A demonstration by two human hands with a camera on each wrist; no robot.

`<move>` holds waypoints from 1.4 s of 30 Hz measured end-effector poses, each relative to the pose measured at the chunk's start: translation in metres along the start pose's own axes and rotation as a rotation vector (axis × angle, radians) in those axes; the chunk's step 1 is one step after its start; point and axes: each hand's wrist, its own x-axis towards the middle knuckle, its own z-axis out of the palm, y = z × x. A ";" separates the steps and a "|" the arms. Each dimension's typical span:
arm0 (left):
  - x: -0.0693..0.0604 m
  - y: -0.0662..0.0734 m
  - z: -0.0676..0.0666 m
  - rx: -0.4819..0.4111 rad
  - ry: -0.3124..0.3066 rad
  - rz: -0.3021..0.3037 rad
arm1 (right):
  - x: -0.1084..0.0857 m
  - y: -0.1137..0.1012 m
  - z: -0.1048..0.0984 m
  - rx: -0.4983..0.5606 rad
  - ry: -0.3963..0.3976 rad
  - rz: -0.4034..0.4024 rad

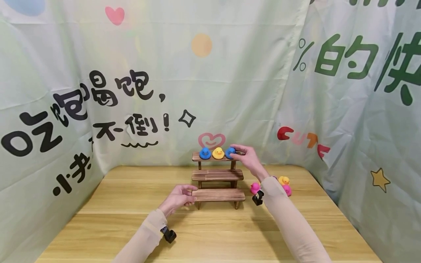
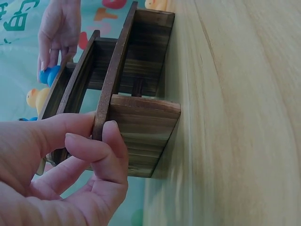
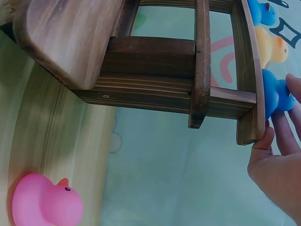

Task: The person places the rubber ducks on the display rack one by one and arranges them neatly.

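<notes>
A three-tier wooden stand stands on the table, its top tier carrying a row of rubber ducks. From the left these are a blue duck, a yellow duck and a second blue duck. My right hand pinches that second blue duck at the right end of the top tier. With thumb and fingers, my left hand pinches the left end of the lowest tier, as the left wrist view also has it. The two lower tiers hold no ducks.
Right of the stand, a pink duck sits on the table. Beyond my right forearm are a yellow duck and another pink duck, partly hidden. A printed curtain hangs behind and along both sides.
</notes>
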 end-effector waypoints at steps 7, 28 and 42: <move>-0.001 0.001 0.001 -0.005 -0.007 0.005 | -0.002 -0.002 0.000 -0.008 0.007 -0.002; -0.002 0.000 0.001 -0.004 0.000 0.007 | -0.001 -0.001 -0.002 -0.012 -0.022 -0.009; -0.001 -0.003 -0.001 0.015 -0.003 -0.007 | -0.008 0.008 -0.008 0.099 0.035 -0.081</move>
